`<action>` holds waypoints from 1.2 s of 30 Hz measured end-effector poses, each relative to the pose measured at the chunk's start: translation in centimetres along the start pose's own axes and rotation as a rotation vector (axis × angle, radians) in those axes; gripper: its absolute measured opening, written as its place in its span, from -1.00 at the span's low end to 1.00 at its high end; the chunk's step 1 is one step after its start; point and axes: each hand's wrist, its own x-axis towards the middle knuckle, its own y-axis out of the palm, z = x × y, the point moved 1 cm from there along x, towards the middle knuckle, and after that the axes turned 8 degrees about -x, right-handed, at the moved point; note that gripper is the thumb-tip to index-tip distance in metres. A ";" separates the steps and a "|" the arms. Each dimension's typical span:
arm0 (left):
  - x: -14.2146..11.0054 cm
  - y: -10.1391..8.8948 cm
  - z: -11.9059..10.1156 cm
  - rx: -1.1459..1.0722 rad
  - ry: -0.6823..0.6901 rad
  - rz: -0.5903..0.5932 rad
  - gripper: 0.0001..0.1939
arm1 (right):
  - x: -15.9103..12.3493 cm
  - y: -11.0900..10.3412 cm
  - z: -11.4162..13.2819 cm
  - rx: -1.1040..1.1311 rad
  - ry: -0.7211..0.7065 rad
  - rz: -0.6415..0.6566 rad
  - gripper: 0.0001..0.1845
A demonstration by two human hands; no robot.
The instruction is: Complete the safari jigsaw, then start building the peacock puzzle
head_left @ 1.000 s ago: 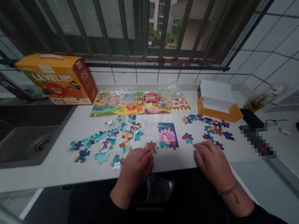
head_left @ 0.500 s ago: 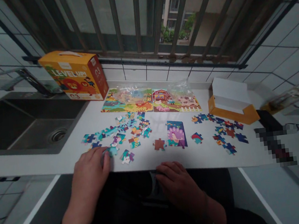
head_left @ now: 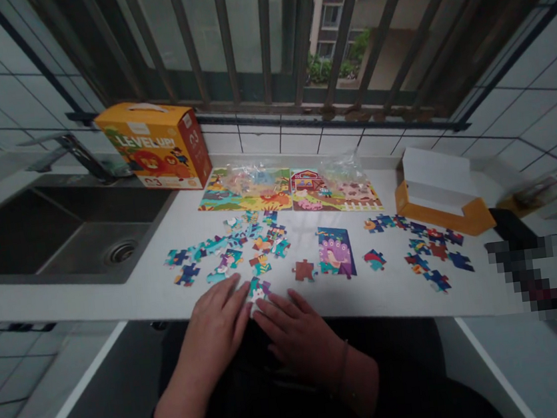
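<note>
A jigsaw piece (head_left: 258,289) with a white animal on teal and purple lies near the counter's front edge, between my hands. My left hand (head_left: 219,322) rests at the edge to its left, fingers stretched forward and the thumb close to the piece. From the right, my right hand (head_left: 297,327) reaches over the edge with its fingers spread, fingertips at the piece's lower side. Whether either hand presses on it I cannot tell. Several joined and loose teal pieces (head_left: 212,245) lie beyond my left hand. A brown piece (head_left: 304,270) sits beside a purple peacock card (head_left: 336,253).
Two picture sheets (head_left: 247,196) with clear plastic on them lie at the back. An orange puzzle box (head_left: 158,149) stands by the sink (head_left: 82,251). On the right are more pieces (head_left: 434,251), a red-teal piece (head_left: 375,260) and an open carton (head_left: 438,197).
My left hand has moved right, off the teal pieces. My right hand has come up and left to the white-animal piece. The view has shifted slightly left.
</note>
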 end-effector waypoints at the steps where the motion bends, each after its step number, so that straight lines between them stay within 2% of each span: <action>1: 0.0 -0.1 0.4 0.024 -0.041 -0.022 -0.59 | 0.1 0.1 -0.2 0.002 0.002 0.006 -0.28; 6: -0.3 -0.7 2.1 0.093 -0.143 -0.006 -0.59 | -0.2 0.3 -0.6 -0.004 0.001 -0.038 -0.31; 12: -0.3 -1.4 1.7 0.142 -0.168 0.025 -0.59 | -0.6 0.8 -0.4 -0.022 0.007 -0.073 -0.35; 15: 0.3 -2.0 2.5 0.156 -0.215 0.008 -0.58 | -0.7 0.7 -0.4 -0.027 0.001 -0.082 -0.34; 17: 0.8 -2.5 3.9 0.179 -0.272 -0.029 -0.56 | -0.7 0.6 -0.4 -0.025 -0.001 -0.076 -0.34; 22: 2.7 -3.8 9.0 0.217 -0.419 -0.088 -0.44 | -0.8 0.2 -0.5 -0.016 -0.004 -0.048 -0.34; 25: 3.9 -4.0 10.8 0.180 -0.410 -0.073 -0.45 | -1.0 0.1 -0.6 -0.018 -0.009 -0.041 -0.32; 28: 5.1 -3.6 10.4 0.093 -0.275 -0.054 -0.50 | -2.3 -0.3 -0.9 -0.010 -0.034 -0.055 -0.35; 31: 5.6 -2.2 8.6 0.021 -0.152 -0.003 -0.53 | -5.3 -0.6 -1.1 0.023 -0.070 -0.140 -0.50; 34: 5.7 -0.5 6.9 0.004 -0.142 0.038 -0.51 | -9.6 -0.1 -0.8 0.067 -0.044 -0.189 -0.69; 36: 5.8 0.4 6.3 0.007 -0.174 0.061 -0.48 | -12.6 1.3 -0.2 0.078 -0.005 -0.172 -0.79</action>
